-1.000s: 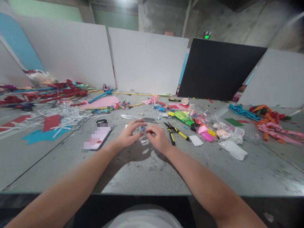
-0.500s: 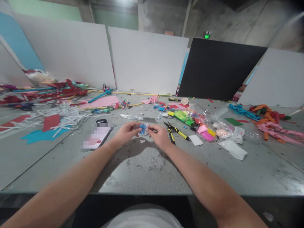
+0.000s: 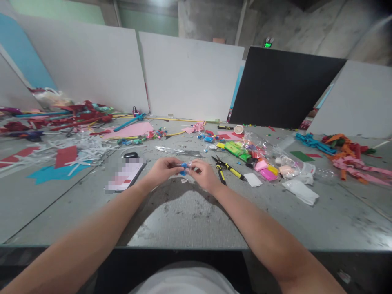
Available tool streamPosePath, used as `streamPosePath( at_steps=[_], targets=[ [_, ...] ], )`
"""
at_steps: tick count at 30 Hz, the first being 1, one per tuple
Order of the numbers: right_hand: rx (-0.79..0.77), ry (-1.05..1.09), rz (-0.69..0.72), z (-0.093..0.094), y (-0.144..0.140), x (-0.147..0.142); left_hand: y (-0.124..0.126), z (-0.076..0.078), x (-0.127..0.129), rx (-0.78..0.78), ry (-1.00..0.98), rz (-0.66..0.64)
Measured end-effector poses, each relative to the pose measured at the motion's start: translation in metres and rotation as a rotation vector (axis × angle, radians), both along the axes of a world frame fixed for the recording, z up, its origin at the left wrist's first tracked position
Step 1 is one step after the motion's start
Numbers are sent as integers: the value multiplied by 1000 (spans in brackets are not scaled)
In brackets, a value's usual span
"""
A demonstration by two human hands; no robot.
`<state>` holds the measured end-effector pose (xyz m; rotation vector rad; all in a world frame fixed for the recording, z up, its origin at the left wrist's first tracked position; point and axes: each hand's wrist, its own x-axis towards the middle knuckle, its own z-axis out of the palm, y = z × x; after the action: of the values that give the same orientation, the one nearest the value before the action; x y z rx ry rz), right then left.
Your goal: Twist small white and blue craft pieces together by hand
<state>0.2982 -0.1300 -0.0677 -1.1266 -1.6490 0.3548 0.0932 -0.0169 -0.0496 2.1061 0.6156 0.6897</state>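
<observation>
Above the middle of the table, both hands meet over a small lump of blue clay. My left hand is closed, thumb and forefinger pinching the clay from the left. Clear plastic film shows at its right side, pinched in the closed fingers of my right hand. The fingers partly hide both the clay and the film. A small whitish scrap lies on the table just below the hands. Pliers with yellow and black handles lie open to the right of my right hand.
A phone and a black rounded case lie left of my hands. Thin wires lie behind them. Bright clay packets and a white packet are at right. Paper strips cover the left. Boards stand behind.
Both hands have stayed nearly in place, shifting slightly. The fingers have turned the blue clay a little, and more clear film shows by the right hand.
</observation>
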Motion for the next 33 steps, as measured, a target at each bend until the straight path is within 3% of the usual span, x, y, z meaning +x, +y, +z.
streamPosePath(
  at_steps=[11, 15, 21, 25, 29, 33],
  targets=[
    [-38, 18, 90, -2, 1, -2, 2, -4, -1, -32, 34, -25],
    [-75, 102, 53, -5, 3, -2, 6, -1, 1, -46, 14, 9],
    [-140, 332, -178, -13, 21, 19, 20, 6, -6, -69, -65, 230],
    [-141, 352, -273, -17, 27, 28, 29, 11, -11, -66, -41, 423],
    [-128, 253, -263, -14, 18, 21, 34, 13, -15, -11, 109, 603],
    [-146, 90, -167, -9, 6, 8, 34, 15, -17, 90, 222, 714]
  ],
)
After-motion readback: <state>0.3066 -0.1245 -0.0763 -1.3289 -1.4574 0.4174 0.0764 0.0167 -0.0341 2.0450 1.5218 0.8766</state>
